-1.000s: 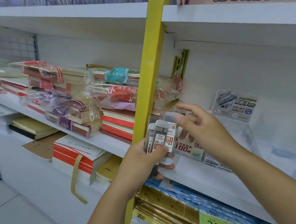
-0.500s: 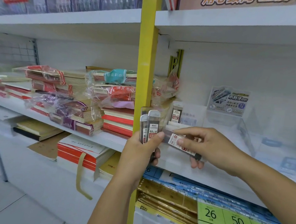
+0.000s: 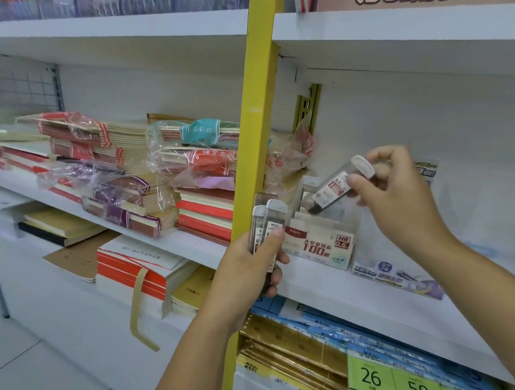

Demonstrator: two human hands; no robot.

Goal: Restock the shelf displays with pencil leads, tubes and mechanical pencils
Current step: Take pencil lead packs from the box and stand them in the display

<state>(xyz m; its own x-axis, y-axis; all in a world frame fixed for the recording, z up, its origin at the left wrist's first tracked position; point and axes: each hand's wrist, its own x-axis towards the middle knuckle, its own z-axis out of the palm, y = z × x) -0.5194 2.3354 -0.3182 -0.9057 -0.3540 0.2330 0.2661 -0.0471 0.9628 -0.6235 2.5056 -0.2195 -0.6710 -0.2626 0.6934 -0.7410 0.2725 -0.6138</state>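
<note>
My left hand point(image 3: 251, 265) grips a small bunch of pencil lead tubes point(image 3: 268, 227), upright, in front of the yellow shelf post. My right hand point(image 3: 401, 193) pinches one lead tube point(image 3: 335, 186) by its white-capped end, tilted with the dark tip pointing down into a clear display box point(image 3: 324, 242) labelled HB 0.5 on the white shelf. One more tube point(image 3: 308, 188) stands in the box behind it. A second clear display box point(image 3: 396, 275) with a blue and purple label sits to the right.
The white shelf board point(image 3: 365, 302) runs right of the yellow post point(image 3: 253, 131). Wrapped notebook stacks point(image 3: 189, 169) fill the shelf on the left. Blue and gold packets point(image 3: 305, 341) and green price cards point(image 3: 413, 389) lie on the level below. Another shelf hangs overhead.
My right hand has carried the single tube from beside my left hand up and right, turning it tip-down over the HB 0.5 box. My left hand has stayed nearly still.
</note>
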